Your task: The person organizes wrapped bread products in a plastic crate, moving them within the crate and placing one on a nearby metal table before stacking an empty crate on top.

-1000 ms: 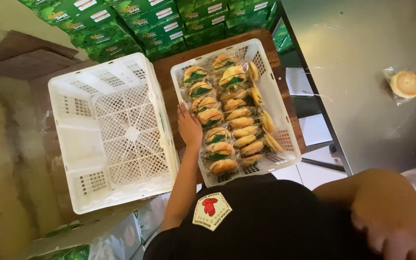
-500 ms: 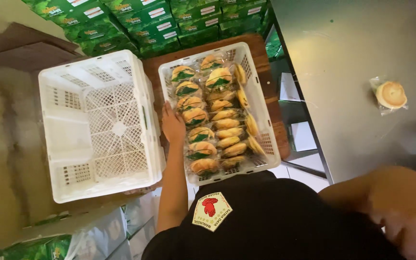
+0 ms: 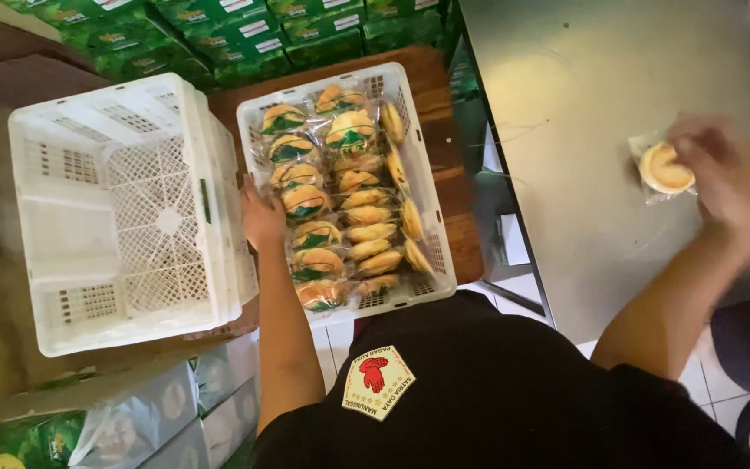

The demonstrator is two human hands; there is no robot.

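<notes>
Even, soft indoor light, moderately bright. Dull glare sheen on the grey table [image 3: 583, 95]. Right hand [image 3: 718, 178] motion-blurred; left hand [image 3: 262, 217] fairly sharp. Wide-angle bending at frame edges. Dim shadow under the table edge.

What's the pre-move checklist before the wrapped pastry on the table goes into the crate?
1. Right hand on the wrapped pastry: touching it; firm grip cannot tell, hand is blurred.
2. Left hand steadying the filled crate at its left wall: ok.
3. Free slot in that crate: not ok, the rows of pastries look packed.
4. Empty white crate beside it available: ok.
5. Bare grey table around the pastry: ok.
</notes>
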